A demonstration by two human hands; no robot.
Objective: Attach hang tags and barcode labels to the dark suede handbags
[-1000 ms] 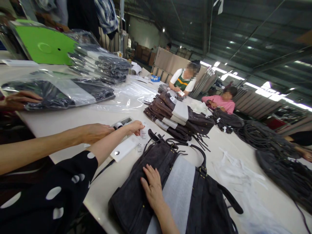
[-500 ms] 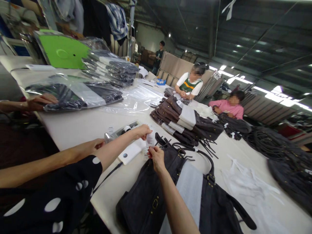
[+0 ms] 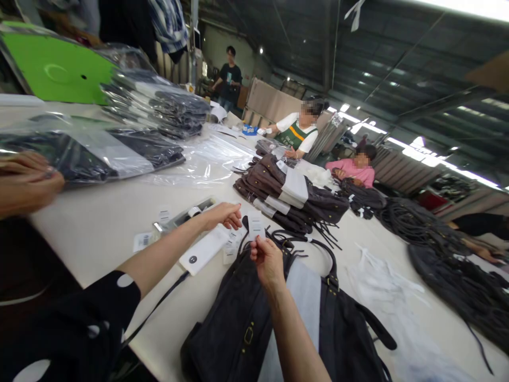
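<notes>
My right hand (image 3: 267, 258) is closed in a pinch on a small white tag (image 3: 256, 225), held upright above a dark grey suede bag (image 3: 234, 323). A white foam sheet (image 3: 304, 302) sticks out of the bag's mouth. My left hand (image 3: 222, 214), at the end of a black polka-dot sleeve, hovers with loosely stretched fingers just left of the tag. It is over more white tags (image 3: 231, 243) and a flat white box (image 3: 203, 249). I see nothing in it.
A co-worker's hand (image 3: 24, 181) rests by plastic-wrapped bags (image 3: 91, 151) at the left. Beyond lie stacked wrapped bags (image 3: 159, 106), a green board (image 3: 51, 69), a pile of brown bags (image 3: 290, 196) and black straps (image 3: 441, 239). Seated people work at the far end.
My right hand left the bag's flap, met the left hand at the tags and pulled one tag away to the right. The co-worker's bare forearm drew back to the left.
</notes>
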